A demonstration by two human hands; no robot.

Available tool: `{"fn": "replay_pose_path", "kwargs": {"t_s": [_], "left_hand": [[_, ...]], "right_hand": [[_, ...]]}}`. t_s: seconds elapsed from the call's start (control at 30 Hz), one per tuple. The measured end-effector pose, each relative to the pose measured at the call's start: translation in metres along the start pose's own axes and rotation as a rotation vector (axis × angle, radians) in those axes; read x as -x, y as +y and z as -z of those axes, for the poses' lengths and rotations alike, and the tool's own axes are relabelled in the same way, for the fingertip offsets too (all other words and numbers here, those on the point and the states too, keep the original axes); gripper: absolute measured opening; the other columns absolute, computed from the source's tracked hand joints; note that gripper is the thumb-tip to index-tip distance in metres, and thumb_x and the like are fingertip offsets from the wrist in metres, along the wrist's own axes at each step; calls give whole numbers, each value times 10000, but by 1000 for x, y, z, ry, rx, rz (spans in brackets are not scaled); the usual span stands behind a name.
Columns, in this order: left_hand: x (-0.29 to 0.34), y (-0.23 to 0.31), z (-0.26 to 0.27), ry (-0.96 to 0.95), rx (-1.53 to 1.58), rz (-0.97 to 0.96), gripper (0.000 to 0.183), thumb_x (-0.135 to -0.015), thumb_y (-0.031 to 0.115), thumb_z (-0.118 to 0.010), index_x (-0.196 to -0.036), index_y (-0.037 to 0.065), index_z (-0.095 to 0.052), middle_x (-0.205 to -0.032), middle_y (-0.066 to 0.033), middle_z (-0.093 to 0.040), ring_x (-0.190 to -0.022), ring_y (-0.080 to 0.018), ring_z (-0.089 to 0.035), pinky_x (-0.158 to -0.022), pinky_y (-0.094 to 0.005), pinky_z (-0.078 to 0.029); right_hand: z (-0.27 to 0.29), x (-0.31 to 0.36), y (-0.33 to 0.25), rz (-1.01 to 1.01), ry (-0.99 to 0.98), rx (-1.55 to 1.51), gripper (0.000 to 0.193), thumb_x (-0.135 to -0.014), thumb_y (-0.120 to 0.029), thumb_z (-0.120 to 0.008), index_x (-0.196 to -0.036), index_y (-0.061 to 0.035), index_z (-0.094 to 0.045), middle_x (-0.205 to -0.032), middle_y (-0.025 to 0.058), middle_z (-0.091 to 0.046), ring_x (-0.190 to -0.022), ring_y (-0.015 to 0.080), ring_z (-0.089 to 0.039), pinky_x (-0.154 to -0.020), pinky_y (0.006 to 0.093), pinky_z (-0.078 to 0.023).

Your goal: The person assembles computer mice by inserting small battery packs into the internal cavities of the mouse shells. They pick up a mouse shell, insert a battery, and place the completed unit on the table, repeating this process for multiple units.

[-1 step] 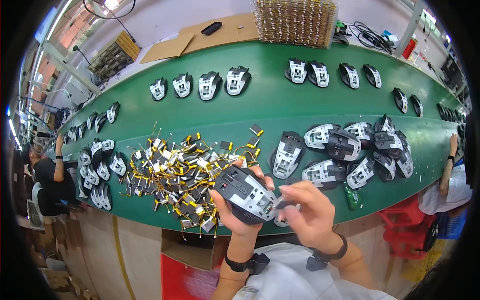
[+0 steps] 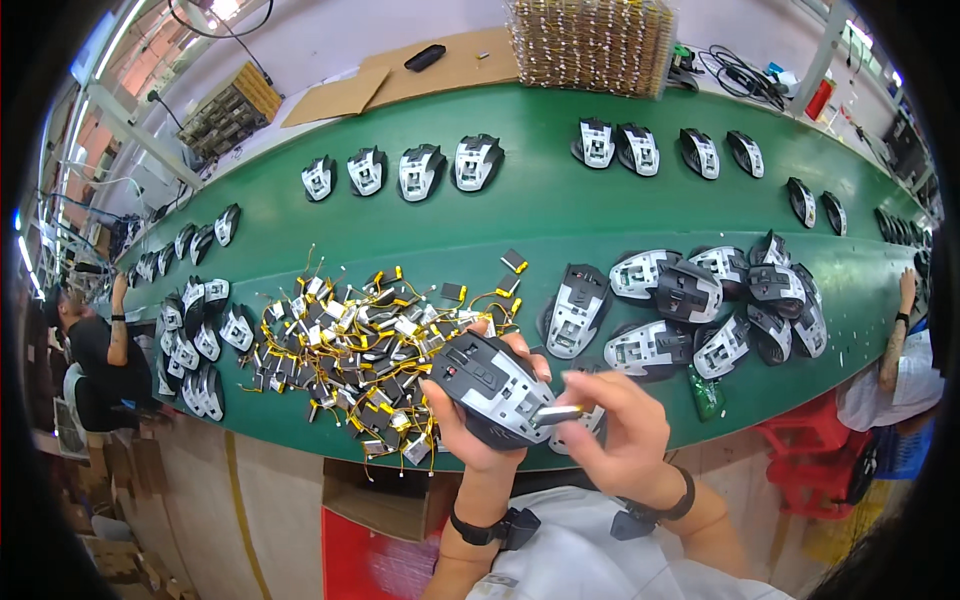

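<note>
Gripping grey & black mouse (image 2: 488, 385) w/ L hand (image 2: 472, 440), fingers wrapped round its sides, held over near edge of green table (image 2: 400, 240). R hand (image 2: 628, 435) part-curled, thumb & fingertips on small flat batt. (image 2: 557, 414) at mouse's R end. Wired batt. pile (image 2: 350, 350) just L of mouse. Mouse heap (image 2: 690, 290) to R, spaced mouse row (image 2: 421, 172) toward back.

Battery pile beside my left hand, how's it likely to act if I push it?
The pile would probably spread unevenly, since its pieces lie jumbled. The thin, curved wires look floppy and may snag, as many cross. A single battery, being flat-sided, would likely slide rather than roll.
</note>
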State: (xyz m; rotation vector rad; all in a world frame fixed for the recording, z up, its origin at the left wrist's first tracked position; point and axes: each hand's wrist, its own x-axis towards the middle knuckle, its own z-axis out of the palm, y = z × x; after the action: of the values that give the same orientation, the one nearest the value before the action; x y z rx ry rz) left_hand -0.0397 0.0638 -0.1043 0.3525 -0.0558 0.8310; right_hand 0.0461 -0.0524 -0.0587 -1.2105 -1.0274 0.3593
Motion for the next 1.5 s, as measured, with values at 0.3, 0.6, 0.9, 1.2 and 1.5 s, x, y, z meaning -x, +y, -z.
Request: {"fn": "replay_pose_path", "kwargs": {"t_s": [0.3,0.6,0.9,1.2,1.5], "left_hand": [[1,6,2,194,113,179,706,-953,667,-361,-1321,75,-469,-1126,-165,-553,-945,-317,-543,-828,-438,-476],[5,2,-10,102,45,219,704,-967,649,-365,-1353,63,-428,-1094,-180,-583,-956,-338,-601,-817,-461,-519],[2,-4,-8,188,-77,171,731,-954,664,-385,-1330,41,-453,-1083,-190,-554,-988,-308,-549,-863,-420,-479],[0,-1,-9,133,50,207,729,-946,680,-376,-1301,48,-458,-1088,-176,-535,-974,-303,-532,-874,-431,-466],[1,1,-1,232,142,89,681,-948,659,-399,-1257,64,-513,-1089,-160,-560,-989,-291,-526,-892,-439,-455]], "right_hand": [[16,-19,4,576,-335,555,324,-709,28,-699,-1032,42,-706,-1017,144,-630,-826,263,-670,-668,313,-567],[33,-38,2,142,-447,351,247,-717,-95,-832,-913,-11,-706,-863,88,-672,-699,168,-683,-605,284,-540],[25,-15,8,-225,-295,226,228,-785,-93,-801,-948,1,-673,-819,69,-705,-700,117,-684,-602,240,-535],[23,-15,2,212,-233,374,224,-722,-9,-797,-933,-57,-739,-856,48,-676,-702,188,-656,-614,285,-543],[-1,7,4,393,-236,762,449,-671,-57,-736,-1116,-24,-687,-1084,84,-589,-958,274,-590,-733,341,-502]]}}
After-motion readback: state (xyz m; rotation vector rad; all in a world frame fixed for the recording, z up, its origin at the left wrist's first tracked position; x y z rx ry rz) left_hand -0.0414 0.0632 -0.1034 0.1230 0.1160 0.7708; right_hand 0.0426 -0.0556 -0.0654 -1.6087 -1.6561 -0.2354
